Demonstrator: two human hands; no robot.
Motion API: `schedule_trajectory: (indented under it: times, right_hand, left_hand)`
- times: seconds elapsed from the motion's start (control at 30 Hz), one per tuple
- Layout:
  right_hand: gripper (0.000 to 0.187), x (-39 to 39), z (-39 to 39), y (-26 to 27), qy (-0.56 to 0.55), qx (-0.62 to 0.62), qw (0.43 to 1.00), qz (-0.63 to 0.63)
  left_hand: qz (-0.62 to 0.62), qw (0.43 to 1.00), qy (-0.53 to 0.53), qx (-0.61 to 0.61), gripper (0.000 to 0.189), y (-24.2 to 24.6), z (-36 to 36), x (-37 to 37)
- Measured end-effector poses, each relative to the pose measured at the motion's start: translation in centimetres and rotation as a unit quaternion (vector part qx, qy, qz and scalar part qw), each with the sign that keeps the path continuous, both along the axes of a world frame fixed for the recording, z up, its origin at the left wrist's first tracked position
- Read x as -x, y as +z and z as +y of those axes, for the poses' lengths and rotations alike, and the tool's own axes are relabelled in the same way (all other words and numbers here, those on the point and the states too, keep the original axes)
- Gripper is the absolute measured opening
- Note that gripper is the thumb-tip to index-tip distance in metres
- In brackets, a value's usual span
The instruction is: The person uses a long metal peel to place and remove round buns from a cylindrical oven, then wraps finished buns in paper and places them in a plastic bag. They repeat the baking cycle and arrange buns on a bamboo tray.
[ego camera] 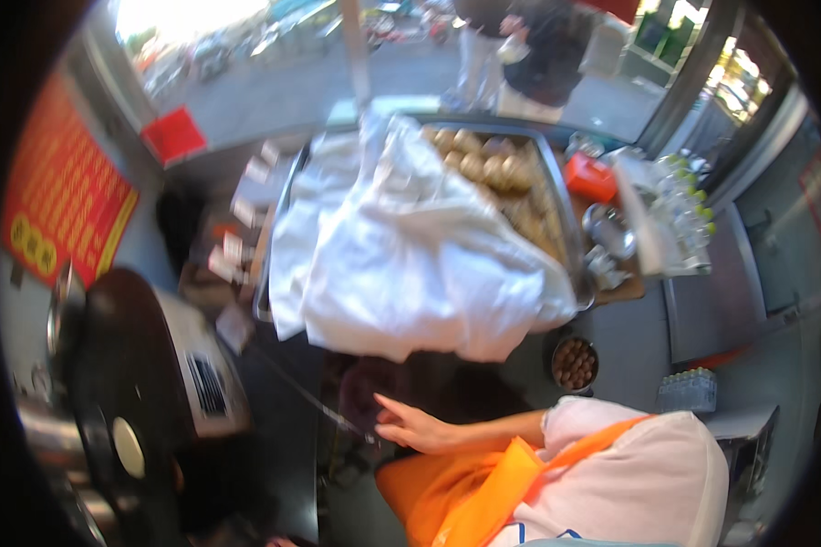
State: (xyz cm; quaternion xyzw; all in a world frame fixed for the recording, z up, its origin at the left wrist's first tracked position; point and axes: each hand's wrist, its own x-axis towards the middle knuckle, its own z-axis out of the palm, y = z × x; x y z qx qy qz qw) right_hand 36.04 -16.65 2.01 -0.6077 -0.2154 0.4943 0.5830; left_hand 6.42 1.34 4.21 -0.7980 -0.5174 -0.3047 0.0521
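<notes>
My right hand [414, 425] is in front of my orange apron [445, 485], its index finger stretched out and nothing plainly held. A thin metal rod or wire [315, 403] ends close to its fingertips; whether they touch is unclear. A small patch of skin [284, 542] at the bottom edge may be my left hand, mostly cut off. Ahead, a bunched white cloth [417, 273] covers much of a large metal tray [557, 171] and hangs over its near edge. Round brown food pieces [489, 167] show uncovered at the tray's back right.
A dark round-lidded appliance [126, 342] stands at left. Right of the tray are a red box [590, 178], a metal bowl [609, 229] and bottles with green caps [687, 198]. A pot of round brown items [575, 364] sits lower right. People [540, 55] stand beyond the window.
</notes>
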Motion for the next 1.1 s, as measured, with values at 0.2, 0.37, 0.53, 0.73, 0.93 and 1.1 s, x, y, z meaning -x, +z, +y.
schedule_trajectory:
  times: [0.2,0.37,0.53,0.73,0.93,1.1]
  right_hand:
    - [0.062,-10.3,-16.2,6.0,-0.310,0.157,0.928,-0.133]
    - [0.030,-20.0,-29.3,5.9,-0.550,0.086,0.808,-0.194]
    - [0.032,-25.9,-44.4,7.7,-0.609,0.241,0.670,-0.349]
    - [0.047,-34.1,-55.5,6.6,-0.488,0.478,0.647,-0.339]
    - [0.060,-37.4,-57.0,4.4,-0.392,0.596,0.651,-0.258]
    - [0.060,-37.8,-58.0,3.4,-0.418,0.608,0.634,-0.231]
  left_hand:
    - [-0.041,0.989,-0.139,-0.006,0.034,4.5,-3.7,-10.2]
    - [-0.003,0.944,-0.322,0.070,0.052,5.0,-6.9,-18.5]
    - [0.007,0.900,-0.423,0.106,0.048,7.3,-13.2,-27.9]
    - [-0.002,0.846,-0.500,0.185,0.050,10.0,-21.3,-36.6]
    - [0.006,0.811,-0.539,0.229,0.049,11.4,-25.1,-41.3]
    - [0.017,0.801,-0.541,0.256,0.048,11.1,-25.4,-43.5]
